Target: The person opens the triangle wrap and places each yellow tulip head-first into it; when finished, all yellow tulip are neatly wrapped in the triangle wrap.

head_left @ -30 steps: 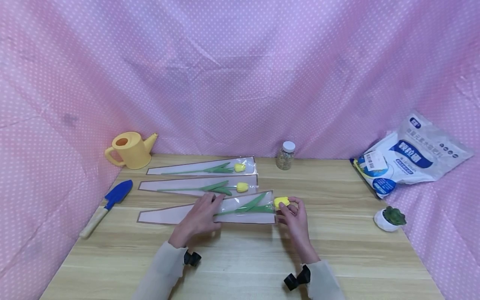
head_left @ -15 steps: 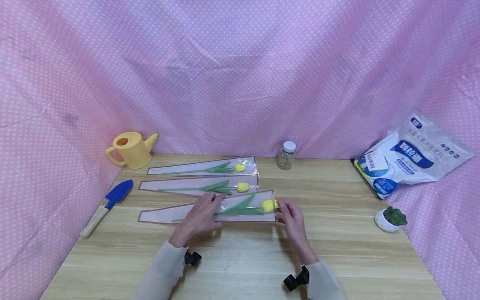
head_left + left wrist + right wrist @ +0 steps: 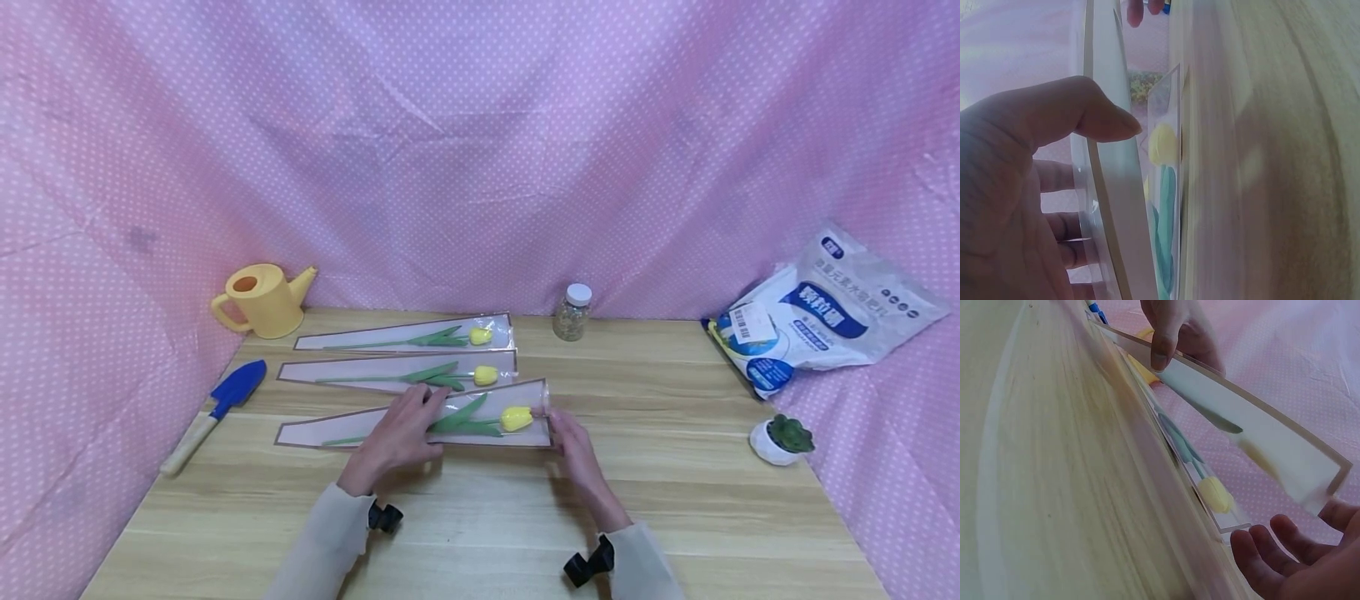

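Observation:
My left hand (image 3: 401, 429) grips the nearest clear plastic flower sleeve (image 3: 330, 429) by its middle; in the left wrist view the thumb (image 3: 1107, 119) presses one face and the fingers lie behind the other. A yellow tulip (image 3: 516, 418) with green leaves lies inside that sleeve, its head a little short of the wide mouth. My right hand (image 3: 576, 446) is at the mouth, one fingertip reaching in behind the tulip head. In the right wrist view its other fingers (image 3: 1250, 550) are loosely bent, below the sleeve and off it. Two more sleeved tulips, the middle one (image 3: 485, 376) and the far one (image 3: 481, 336), lie beyond.
At the back left stands a yellow watering can (image 3: 262, 302), with a blue trowel (image 3: 238, 383) in front of it. A white-capped jar (image 3: 572, 315) is at the back. To the right are a fertilizer bag (image 3: 802, 325) and a small potted succulent (image 3: 782, 439). Pink dotted cloth borders the table.
The yellow tulip has slid left, from outside the mouth to inside the nearest sleeve. My right hand has followed it left and let go of its head. My left hand stays put.

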The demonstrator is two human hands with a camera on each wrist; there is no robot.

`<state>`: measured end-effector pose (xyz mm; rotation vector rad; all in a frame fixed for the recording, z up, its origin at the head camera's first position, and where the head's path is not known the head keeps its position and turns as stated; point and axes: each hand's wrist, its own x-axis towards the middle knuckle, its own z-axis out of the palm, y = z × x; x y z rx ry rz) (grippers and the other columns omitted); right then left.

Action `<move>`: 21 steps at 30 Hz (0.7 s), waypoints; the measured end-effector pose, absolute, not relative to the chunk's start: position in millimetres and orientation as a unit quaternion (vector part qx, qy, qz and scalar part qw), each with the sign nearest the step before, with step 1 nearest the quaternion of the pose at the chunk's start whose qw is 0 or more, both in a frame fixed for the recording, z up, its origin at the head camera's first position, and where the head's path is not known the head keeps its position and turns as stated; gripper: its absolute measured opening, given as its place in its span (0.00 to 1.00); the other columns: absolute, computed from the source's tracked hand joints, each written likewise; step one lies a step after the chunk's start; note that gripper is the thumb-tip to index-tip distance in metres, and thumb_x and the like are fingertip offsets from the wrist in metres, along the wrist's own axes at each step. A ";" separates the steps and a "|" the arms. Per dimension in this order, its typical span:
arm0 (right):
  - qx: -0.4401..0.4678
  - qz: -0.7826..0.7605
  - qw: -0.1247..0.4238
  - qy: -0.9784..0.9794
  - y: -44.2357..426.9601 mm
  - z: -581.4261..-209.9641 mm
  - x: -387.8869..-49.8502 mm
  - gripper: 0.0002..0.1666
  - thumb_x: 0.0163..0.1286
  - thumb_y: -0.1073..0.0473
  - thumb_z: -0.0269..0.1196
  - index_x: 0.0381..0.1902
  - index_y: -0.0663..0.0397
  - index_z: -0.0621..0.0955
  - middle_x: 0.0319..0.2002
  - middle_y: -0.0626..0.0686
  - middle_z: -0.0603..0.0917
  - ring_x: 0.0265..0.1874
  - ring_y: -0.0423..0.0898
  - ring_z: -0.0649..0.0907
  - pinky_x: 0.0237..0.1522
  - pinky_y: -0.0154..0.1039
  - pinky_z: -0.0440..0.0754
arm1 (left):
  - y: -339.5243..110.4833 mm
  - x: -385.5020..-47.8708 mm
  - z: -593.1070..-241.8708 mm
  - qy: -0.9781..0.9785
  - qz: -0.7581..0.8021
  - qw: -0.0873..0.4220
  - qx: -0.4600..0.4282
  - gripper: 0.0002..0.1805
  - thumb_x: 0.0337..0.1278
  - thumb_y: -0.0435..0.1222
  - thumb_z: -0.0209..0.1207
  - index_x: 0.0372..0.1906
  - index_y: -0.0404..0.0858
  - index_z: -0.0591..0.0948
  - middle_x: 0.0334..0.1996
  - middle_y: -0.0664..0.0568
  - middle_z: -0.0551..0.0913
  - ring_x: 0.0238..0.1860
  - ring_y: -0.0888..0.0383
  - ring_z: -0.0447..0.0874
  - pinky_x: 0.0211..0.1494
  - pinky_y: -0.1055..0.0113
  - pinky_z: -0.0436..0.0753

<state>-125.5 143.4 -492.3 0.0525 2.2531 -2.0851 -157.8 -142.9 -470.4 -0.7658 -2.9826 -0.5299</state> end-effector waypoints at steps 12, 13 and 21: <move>0.010 -0.690 0.070 0.721 141.1 -490.9 -125.8 0.30 0.82 0.51 0.41 0.61 0.72 0.75 0.61 0.71 0.75 0.55 0.54 0.82 0.50 0.39 0.85 | -151.3 -159.8 -470.7 -0.955 -0.184 -0.025 -0.230 0.48 0.42 0.40 0.75 0.73 0.42 0.66 0.42 0.53 0.68 0.41 0.57 0.64 0.47 0.63 0.67; 0.011 -0.688 0.071 0.722 142.1 -491.9 -126.1 0.31 0.82 0.50 0.41 0.61 0.72 0.75 0.61 0.71 0.75 0.55 0.55 0.81 0.50 0.40 0.85 | -153.4 -160.6 -470.7 -0.956 -0.185 -0.028 -0.227 0.48 0.41 0.39 0.75 0.73 0.43 0.67 0.42 0.53 0.68 0.42 0.57 0.64 0.47 0.62 0.68; 0.045 -0.690 0.082 0.717 152.5 -496.4 -129.8 0.28 0.81 0.51 0.44 0.60 0.69 0.76 0.58 0.69 0.80 0.56 0.62 0.83 0.47 0.42 0.87 | -168.0 -168.3 -474.2 -0.955 -0.190 -0.062 -0.217 0.45 0.41 0.34 0.74 0.70 0.40 0.69 0.42 0.51 0.69 0.44 0.53 0.64 0.55 0.53 0.67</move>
